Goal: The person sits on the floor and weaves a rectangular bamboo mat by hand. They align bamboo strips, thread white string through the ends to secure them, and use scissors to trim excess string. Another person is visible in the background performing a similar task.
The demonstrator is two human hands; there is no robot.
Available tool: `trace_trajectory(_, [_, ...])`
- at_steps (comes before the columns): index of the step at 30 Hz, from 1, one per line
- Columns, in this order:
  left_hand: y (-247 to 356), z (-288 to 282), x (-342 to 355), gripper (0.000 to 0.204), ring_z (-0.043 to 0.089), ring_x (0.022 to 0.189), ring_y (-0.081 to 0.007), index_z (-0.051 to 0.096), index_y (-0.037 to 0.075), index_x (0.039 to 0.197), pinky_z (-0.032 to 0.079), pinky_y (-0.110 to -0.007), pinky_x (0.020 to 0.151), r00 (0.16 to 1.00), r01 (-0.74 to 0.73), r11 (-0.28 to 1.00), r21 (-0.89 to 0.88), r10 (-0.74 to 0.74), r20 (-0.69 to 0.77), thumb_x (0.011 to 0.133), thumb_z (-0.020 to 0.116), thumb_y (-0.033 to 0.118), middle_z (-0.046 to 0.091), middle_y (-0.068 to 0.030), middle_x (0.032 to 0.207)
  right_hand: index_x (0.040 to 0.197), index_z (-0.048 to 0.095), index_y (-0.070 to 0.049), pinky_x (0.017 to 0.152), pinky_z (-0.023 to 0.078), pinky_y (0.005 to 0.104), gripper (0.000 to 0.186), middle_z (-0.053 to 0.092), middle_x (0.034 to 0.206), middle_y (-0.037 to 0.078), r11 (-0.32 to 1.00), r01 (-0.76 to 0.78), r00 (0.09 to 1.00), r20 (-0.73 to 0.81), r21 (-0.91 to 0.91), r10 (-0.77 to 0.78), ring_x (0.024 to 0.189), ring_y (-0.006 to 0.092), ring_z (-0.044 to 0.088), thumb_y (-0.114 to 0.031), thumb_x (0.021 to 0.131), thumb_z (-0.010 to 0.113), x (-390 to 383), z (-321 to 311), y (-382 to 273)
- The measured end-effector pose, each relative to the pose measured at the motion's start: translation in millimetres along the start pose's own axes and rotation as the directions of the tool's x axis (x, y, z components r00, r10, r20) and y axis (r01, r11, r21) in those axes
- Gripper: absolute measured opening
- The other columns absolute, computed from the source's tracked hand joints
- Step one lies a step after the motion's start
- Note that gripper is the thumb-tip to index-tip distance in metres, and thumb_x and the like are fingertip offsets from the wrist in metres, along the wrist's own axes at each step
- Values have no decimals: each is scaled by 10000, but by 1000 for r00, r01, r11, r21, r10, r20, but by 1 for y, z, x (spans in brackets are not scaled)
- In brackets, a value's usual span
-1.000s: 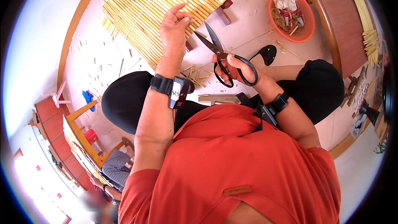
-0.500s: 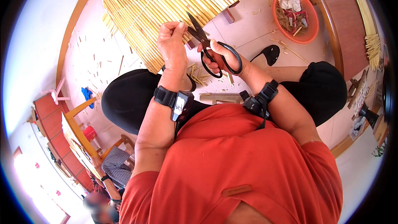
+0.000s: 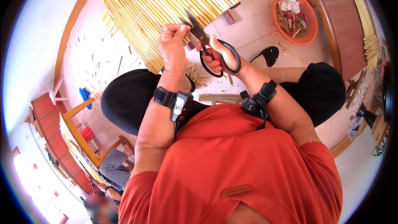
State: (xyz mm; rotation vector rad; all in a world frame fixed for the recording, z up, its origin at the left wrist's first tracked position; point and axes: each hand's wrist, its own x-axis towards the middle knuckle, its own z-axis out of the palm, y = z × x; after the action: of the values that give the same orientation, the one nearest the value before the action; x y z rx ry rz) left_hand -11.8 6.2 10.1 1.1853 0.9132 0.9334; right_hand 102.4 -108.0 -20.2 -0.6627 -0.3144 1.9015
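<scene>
My right hand (image 3: 219, 58) grips a pair of black scissors (image 3: 197, 29) by the large looped handles. The blades point up and away to the left, slightly apart, over the near edge of a mat of yellow sticks (image 3: 174, 2). Just left of the blades, my left hand (image 3: 171, 47) is closed in a pinch, thumb against forefinger; whatever lies between them is too small to make out. White string (image 3: 141, 14) runs across the mat, binding the sticks side by side.
An orange basket (image 3: 314, 31) of scraps stands at the far right, beside a brown wooden piece of furniture (image 3: 342, 25) with a bundle of sticks (image 3: 371, 47). Cut stick ends (image 3: 199, 79) litter the floor between my legs. Another person's patterned trouser leg (image 3: 114, 168) shows at the lower left.
The scissor blades have come closer together, and both tips now show beside my left hand. My left hand keeps its pinch almost in place. The other person's arm at lower left has shifted.
</scene>
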Motion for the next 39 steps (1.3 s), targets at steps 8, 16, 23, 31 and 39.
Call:
trace_trajectory(8, [3,-1,1,64,565,771,-113,567,40,860,454,-239,757,999,25,999,-37,-24,28,860,586,-21,647,-63,829,1129,452,-91,443,252,195,689,362,710,-28,997,11,1000,6,-78,-11,508,54,282,-713,864,319,-5,2,-7])
trace_trajectory(16, [1,-1,1,66,569,759,-117,558,44,848,453,-242,759,999,13,1000,-3,-12,34,865,578,-16,647,-71,825,1005,498,-118,396,245,181,522,390,659,-38,999,23,997,-70,-38,-26,468,34,305,-619,907,391,-1,2,-2])
trace_trajectory(23, [-7,-18,16,68,610,830,-221,527,26,871,499,-353,826,998,55,976,-213,-61,-24,923,520,70,636,-137,882,1061,510,-101,445,308,195,506,443,677,-23,990,113,991,-65,-79,-118,504,50,372,-574,930,387,-16,-3,0])
trace_trajectory(31, [-3,-5,14,50,617,892,-222,519,18,924,514,-355,845,997,16,976,-219,-32,-74,924,527,68,628,-153,990,1105,519,-38,463,377,242,581,493,620,25,894,330,765,-470,-302,-441,495,113,447,-573,900,426,-66,-53,1])
trace_trajectory(39, [7,27,-30,49,607,796,-150,547,30,927,488,-269,757,957,104,988,114,-131,259,904,538,73,657,-117,921,1214,408,62,864,465,401,764,610,1030,277,658,-607,278,-894,-447,-350,1024,389,590,-478,750,685,-46,-163,38])
